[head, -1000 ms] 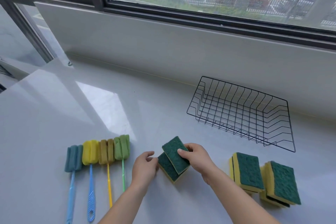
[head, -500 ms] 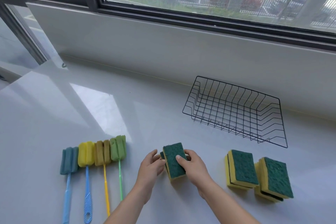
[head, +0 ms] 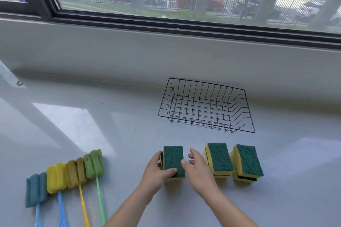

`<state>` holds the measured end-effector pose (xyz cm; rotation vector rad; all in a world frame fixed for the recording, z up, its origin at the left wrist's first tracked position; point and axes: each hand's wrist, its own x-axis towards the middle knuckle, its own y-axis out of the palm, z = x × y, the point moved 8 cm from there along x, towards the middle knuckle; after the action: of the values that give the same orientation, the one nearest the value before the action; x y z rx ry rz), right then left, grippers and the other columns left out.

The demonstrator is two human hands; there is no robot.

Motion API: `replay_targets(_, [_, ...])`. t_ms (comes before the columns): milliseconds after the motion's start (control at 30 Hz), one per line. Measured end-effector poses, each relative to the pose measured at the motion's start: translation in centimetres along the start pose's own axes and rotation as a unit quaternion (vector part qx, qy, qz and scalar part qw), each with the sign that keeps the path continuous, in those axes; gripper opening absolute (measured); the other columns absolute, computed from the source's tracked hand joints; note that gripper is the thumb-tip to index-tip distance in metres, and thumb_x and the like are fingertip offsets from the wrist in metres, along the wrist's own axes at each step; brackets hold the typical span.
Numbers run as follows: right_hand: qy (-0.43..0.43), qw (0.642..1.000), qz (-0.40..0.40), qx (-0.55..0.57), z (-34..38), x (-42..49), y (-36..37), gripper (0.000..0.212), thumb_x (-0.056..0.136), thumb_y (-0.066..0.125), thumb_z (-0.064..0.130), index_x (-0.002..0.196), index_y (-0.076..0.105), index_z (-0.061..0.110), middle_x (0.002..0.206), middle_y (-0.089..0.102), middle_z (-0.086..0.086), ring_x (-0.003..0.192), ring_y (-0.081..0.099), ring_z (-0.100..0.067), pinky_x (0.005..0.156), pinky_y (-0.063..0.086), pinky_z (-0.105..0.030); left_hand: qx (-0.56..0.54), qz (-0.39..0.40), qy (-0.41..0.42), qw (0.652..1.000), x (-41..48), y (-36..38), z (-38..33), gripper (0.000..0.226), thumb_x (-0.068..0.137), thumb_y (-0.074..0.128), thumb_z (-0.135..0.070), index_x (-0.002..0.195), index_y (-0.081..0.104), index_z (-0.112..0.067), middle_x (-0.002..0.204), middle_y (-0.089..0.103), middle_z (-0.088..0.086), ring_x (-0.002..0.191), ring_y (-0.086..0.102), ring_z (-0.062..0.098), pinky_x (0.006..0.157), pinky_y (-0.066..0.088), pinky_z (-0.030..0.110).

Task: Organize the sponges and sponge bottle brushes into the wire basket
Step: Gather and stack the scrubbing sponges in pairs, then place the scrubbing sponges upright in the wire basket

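A stack of two yellow sponges with green scouring tops (head: 173,159) sits on the white counter in front of me. My left hand (head: 156,173) holds it, thumb lying on the top pad and fingers along its left side. My right hand (head: 198,169) is beside the stack's right edge with fingers spread and relaxed; only the thumb touches it. Two more sponge stacks (head: 219,160) (head: 248,162) stand to the right. The black wire basket (head: 206,86) sits empty behind them. Several sponge bottle brushes lie at the left: teal (head: 36,189), yellow (head: 55,178), brown (head: 76,171), green (head: 94,164).
The grey wall below the window (head: 166,55) runs right behind the basket. Bare counter (head: 120,125) stretches between the brushes and the basket. The brush handles reach toward the near edge of the view.
The tilted top sponge has been turned and squared up onto the lower one. My right hand has let go of it, and my left thumb now lies on top.
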<state>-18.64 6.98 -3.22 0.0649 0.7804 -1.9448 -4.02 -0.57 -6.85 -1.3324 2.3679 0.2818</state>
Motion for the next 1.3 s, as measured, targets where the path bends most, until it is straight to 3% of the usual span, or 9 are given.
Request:
replay_targets(167, [-0.108,0.987,-0.094,-0.079,1.6,-0.3,-6.7,0.032,0.095,0.057,0.009,0.125,0.064,0.017,0.117,0.062,0.008,0.111,0.058,-0.008,0.095,0.045,-0.023,0.007,0.021,0.007,1.0,0.6,1.8,-0.9,0.052,0.061,0.076,-0.02,0.107,0.059,-0.035,0.097,0.072,-0.016,0.085,0.068,-0.002,0.066,0.052,0.013])
replay_targets(267, [-0.13,0.969,-0.145,-0.149,1.5,0.0,-10.7,0.029,0.092,0.062,0.01,0.118,0.069,0.02,0.113,0.064,0.011,0.109,0.057,-0.01,0.093,0.046,-0.026,0.014,0.038,0.012,0.999,0.9,3.3,-1.5,0.048,0.062,0.074,-0.018,0.105,0.061,-0.035,0.092,0.073,-0.018,0.084,0.068,-0.002,0.064,0.051,0.011])
replay_targets(467, [0.019,0.952,-0.194,-0.236,-4.5,1.2,-17.1,0.045,0.09,0.062,0.029,0.135,0.056,0.021,0.134,0.054,-0.004,0.125,0.043,-0.03,0.099,0.04,-0.036,0.024,0.046,0.014,0.999,1.7,5.9,-2.0,0.045,0.076,0.072,-0.003,0.103,0.061,-0.037,0.091,0.072,-0.018,0.081,0.067,-0.004,0.061,0.05,0.01])
replay_targets(633, [0.113,0.97,-0.158,-0.147,-9.0,1.1,-18.2,0.06,0.088,0.064,0.029,0.144,0.042,0.021,0.137,0.053,-0.011,0.121,0.052,-0.032,0.094,0.044,-0.039,0.03,0.053,0.012,0.998,2.2,7.9,-2.1,0.047,0.078,0.072,-0.002,0.108,0.06,-0.037,0.1,0.071,-0.015,0.086,0.067,-0.003,0.065,0.052,0.013])
replay_targets(767, [0.118,0.979,-0.131,-0.103,-10.2,0.7,-17.4,0.07,0.091,0.062,0.031,0.152,0.03,0.024,0.146,0.049,-0.007,0.126,0.052,-0.028,0.092,0.042,-0.035,0.036,0.048,0.015,0.998,2.5,8.7,-2.0,0.05,0.079,0.072,-0.003,0.113,0.059,-0.037,0.097,0.072,-0.019,0.089,0.068,-0.002,0.068,0.053,0.013])
replay_targets(1033, [0.08,0.986,-0.119,-0.088,-10.2,0.5,-16.6,0.071,0.09,0.065,0.037,0.151,0.031,0.024,0.146,0.048,-0.004,0.13,0.049,-0.023,0.094,0.041,-0.034,0.04,0.058,0.014,0.997,2.7,9.4,-2.2,0.054,0.081,0.074,-0.007,0.122,0.052,-0.034,0.111,0.063,-0.02,0.089,0.064,-0.011,0.066,0.051,0.009])
replay_targets(1100, [0.068,0.984,-0.129,-0.098,-10.2,0.5,-17.0,0.071,0.091,0.064,0.039,0.151,0.031,0.021,0.149,0.043,-0.005,0.135,0.043,-0.023,0.102,0.039,-0.036,0.076,0.048,0.014,0.996,2.4,8.8,-2.3,0.067,0.079,0.079,-0.02,0.132,0.042,-0.037,0.123,0.053,-0.022,0.104,0.056,-0.012,0.079,0.049,0.011])
replay_targets(1200, [-0.014,0.974,-0.175,-0.147,-8.3,0.4,-17.9,0.067,0.09,0.066,0.036,0.149,0.037,0.021,0.15,0.041,0.001,0.138,0.035,-0.02,0.108,0.033,-0.034,0.2,0.036,0.066,0.977,2.3,8.0,-3.2,0.1,0.068,0.082,-0.04,0.15,0.025,-0.033,0.144,0.032,-0.013,0.134,0.035,0.009,0.108,0.038,0.034])
replay_targets(1300, [-0.134,0.958,-0.153,-0.203,-4.8,0.7,-17.1,0.073,0.085,0.071,0.039,0.148,0.04,0.02,0.151,0.041,0.006,0.139,0.029,-0.014,0.111,0.028,-0.026,0.354,0.078,0.162,0.918,2.0,9.4,-4.6,0.12,0.055,0.077,-0.056,0.152,0.009,-0.039,0.154,0.012,-0.016,0.141,0.02,0.006,0.112,0.031,0.028])
